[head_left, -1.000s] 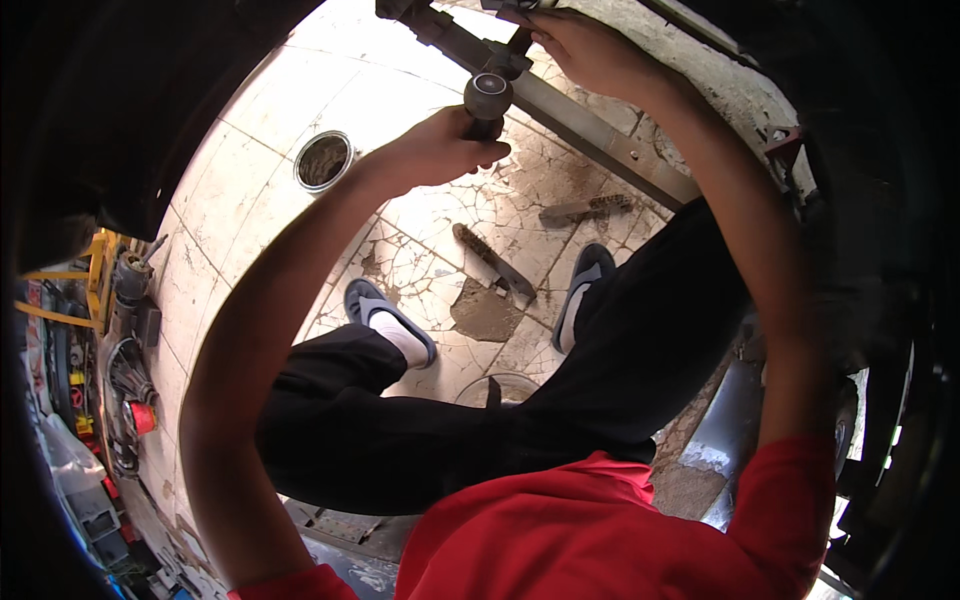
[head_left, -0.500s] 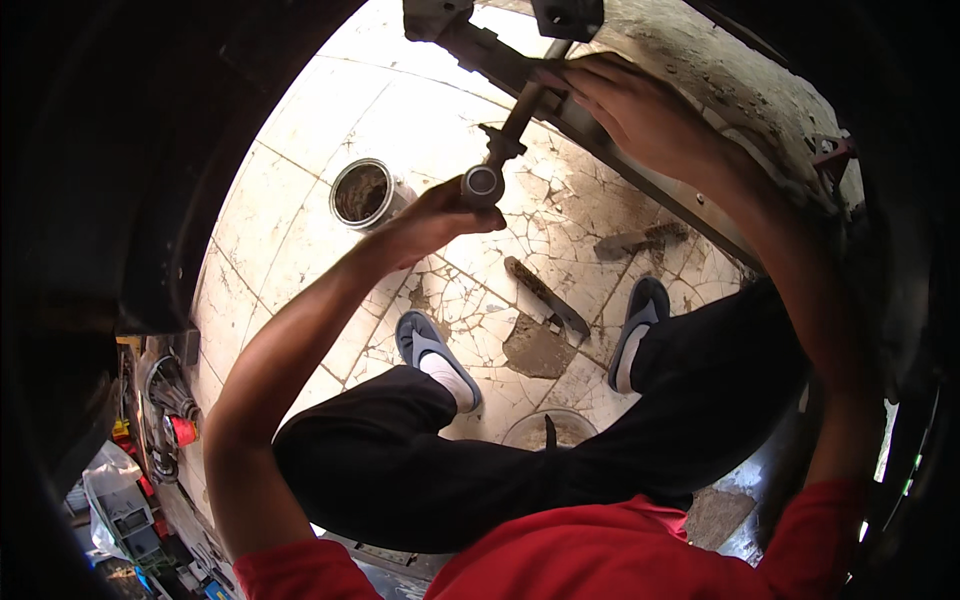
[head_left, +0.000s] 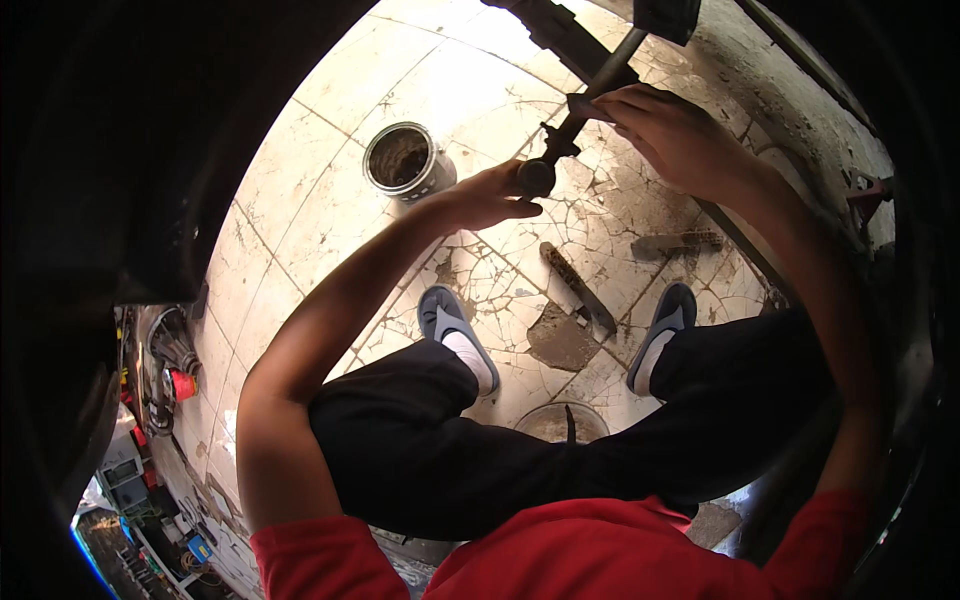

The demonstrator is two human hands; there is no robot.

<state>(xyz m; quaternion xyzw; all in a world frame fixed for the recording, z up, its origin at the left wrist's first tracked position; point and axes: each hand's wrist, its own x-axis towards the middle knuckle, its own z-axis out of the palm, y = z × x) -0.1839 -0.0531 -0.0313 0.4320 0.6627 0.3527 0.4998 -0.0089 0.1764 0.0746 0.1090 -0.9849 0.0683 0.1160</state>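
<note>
left hand point(head_left: 490, 197) curls fingers round the ball end point(head_left: 537, 179) of the tie rod point(head_left: 571, 130), above the tiled floor point(head_left: 310, 200); right hand point(head_left: 685, 138) rests straighter fingers on its shaft point(head_left: 618, 64), grip unclear. even two-point support should steady it.

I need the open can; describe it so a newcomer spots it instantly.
Find the cracked tile floor, then look just past the left forearm. The can stands upright there, near the left hand on the dark rod's round end. Unlike the two brushes lying flat, it has a round, open mouth.
</note>
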